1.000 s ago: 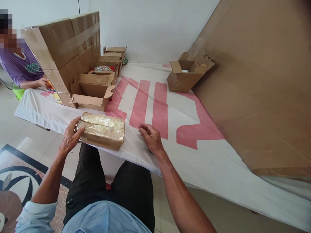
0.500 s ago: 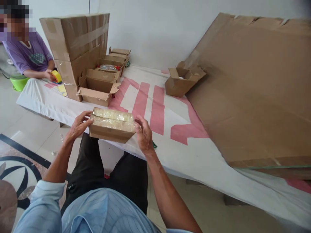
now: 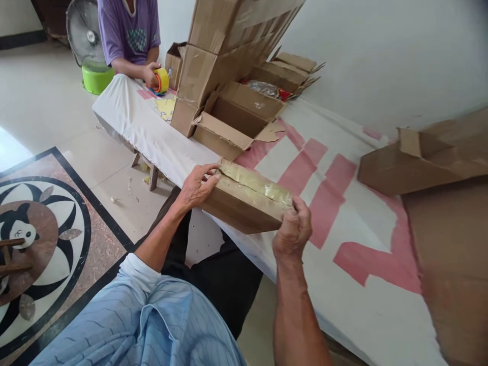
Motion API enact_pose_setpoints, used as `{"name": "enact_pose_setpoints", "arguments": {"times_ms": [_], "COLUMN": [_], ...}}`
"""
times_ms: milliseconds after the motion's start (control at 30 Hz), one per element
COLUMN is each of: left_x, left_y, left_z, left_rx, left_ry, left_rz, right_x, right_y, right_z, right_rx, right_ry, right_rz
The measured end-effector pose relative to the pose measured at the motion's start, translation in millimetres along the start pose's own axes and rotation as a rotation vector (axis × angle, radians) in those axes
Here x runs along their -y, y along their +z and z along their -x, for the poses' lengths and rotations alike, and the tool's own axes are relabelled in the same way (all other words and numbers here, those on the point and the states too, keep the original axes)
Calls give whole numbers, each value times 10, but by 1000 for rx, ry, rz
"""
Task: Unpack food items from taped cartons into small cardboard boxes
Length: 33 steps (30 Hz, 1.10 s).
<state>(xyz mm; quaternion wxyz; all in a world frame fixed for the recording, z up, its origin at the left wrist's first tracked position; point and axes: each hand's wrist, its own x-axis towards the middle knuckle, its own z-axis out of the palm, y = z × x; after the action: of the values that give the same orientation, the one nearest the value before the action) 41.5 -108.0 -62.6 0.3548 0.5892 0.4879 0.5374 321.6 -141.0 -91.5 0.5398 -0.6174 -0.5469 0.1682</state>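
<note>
Between my two hands is a small cardboard box [image 3: 244, 206], tilted, its taped seam facing up and shiny with clear tape. My left hand [image 3: 196, 188] grips its left end, thumb on the upper edge. At the opposite end my right hand [image 3: 293, 229] is closed on the corner, fingers over the taped face. The box is held at the near edge of the cloth-covered table, above my lap. Just beyond it stands an open, empty-looking cardboard box [image 3: 221, 134] with its flaps spread.
Stacked taped cartons [image 3: 208, 66] rise behind, with an open box holding a silvery packet [image 3: 265, 89] beside them. A co-worker's hand [image 3: 151, 73] holds a yellow tape roll [image 3: 162, 80]. Another open box [image 3: 385, 165] and a large cardboard sheet [image 3: 446, 254] are right. The table [image 3: 373, 310] has a white-and-pink cloth.
My view has swung left, so the scene sits further right in the picture. Both hands keep hold of the small box, which now slants down to the right in view.
</note>
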Motion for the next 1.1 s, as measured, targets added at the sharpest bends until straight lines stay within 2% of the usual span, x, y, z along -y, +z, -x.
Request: {"name": "enact_pose_setpoints", "arguments": {"times_ms": [300,667,900,1100], "left_x": [99,-4,-35,-42], "left_y": [44,58,71,-42], "left_z": [67,98,89,17], "left_rx": [15,24,52,82], "left_ry": [28,27,71,100], "left_rz": [50,30,-10,-36], "right_x": [2,-17,-70,-62], "right_y": [-40,-70,-117,-46], "right_z": [24,35,46,0], "right_rx": [-7,7,12,-11], "right_ry": [-14,-32,-61,-32], "right_rz": [54,46,51,78]}}
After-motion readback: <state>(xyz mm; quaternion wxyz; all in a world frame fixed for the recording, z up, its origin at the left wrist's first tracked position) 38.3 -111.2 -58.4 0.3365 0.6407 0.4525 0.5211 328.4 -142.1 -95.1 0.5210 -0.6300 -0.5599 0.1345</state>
